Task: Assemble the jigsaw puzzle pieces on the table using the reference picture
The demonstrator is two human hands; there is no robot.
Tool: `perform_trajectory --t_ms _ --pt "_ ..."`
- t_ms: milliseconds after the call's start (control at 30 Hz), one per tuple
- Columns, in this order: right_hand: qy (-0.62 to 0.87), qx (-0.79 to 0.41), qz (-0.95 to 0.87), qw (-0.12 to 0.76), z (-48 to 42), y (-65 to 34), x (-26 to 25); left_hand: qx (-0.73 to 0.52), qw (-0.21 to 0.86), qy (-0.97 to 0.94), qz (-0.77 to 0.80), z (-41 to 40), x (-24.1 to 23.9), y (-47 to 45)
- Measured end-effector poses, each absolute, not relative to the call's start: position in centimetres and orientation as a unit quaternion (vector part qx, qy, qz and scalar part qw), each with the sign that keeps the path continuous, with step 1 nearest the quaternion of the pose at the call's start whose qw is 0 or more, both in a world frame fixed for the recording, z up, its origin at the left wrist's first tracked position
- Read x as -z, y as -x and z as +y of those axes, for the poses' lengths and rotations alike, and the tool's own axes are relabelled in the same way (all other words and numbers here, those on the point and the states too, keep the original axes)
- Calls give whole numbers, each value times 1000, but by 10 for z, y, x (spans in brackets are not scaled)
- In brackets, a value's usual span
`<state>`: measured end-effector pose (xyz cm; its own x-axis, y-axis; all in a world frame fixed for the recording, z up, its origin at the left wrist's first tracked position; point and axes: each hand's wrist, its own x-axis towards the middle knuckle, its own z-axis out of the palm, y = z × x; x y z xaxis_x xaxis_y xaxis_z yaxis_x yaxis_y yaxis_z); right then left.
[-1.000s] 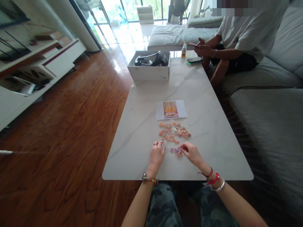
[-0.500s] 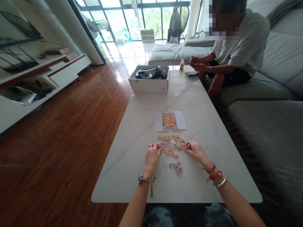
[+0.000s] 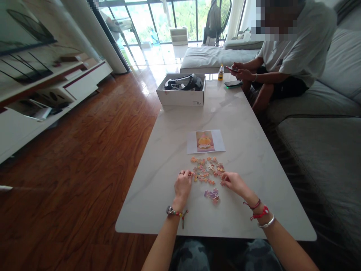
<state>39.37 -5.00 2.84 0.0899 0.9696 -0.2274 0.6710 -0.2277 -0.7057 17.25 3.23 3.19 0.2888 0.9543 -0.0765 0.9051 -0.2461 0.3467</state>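
Loose orange and pink puzzle pieces (image 3: pixel 207 170) lie scattered on the white marble table (image 3: pixel 169 158), below a printed picture of a yellow duck (image 3: pixel 205 141). A small joined cluster of pieces (image 3: pixel 213 195) sits nearer to me. My left hand (image 3: pixel 183 184) rests at the pile's left edge, its fingers curled together on the nearest pieces. My right hand (image 3: pixel 232 180) lies just right of the pile and above the cluster, fingertips pinched around what looks like one small piece.
A white open box (image 3: pixel 182 96) with a black headset stands at the table's far end, beside a small bottle (image 3: pixel 221 71) and a phone (image 3: pixel 232 83). A person sits on the grey sofa (image 3: pixel 324 143) at the far right, holding another phone. Wooden floor lies on the left.
My right hand left the joined cluster, reached the pile's right edge, then drew back a little with fingers pinched. My left hand shifted up to the pile's left edge. The camera view tilted.
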Motion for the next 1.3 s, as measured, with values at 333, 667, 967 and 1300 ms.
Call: perform_trajectory --t_ms 333,667,967,1300 --pt "711 -220 -633 212 -16 -393 -29 -119 196 -801 553 28 -26 -168" --pt "692 -228 -652 207 -14 -392 -20 -153 177 -781 580 33 -23 -166" --pt "709 -225 -631 221 -21 -406 -20 -166 170 -802 548 25 -27 -166" --pt "705 -249 -623 230 -26 -411 -27 -85 136 -862 481 1 -32 -164"
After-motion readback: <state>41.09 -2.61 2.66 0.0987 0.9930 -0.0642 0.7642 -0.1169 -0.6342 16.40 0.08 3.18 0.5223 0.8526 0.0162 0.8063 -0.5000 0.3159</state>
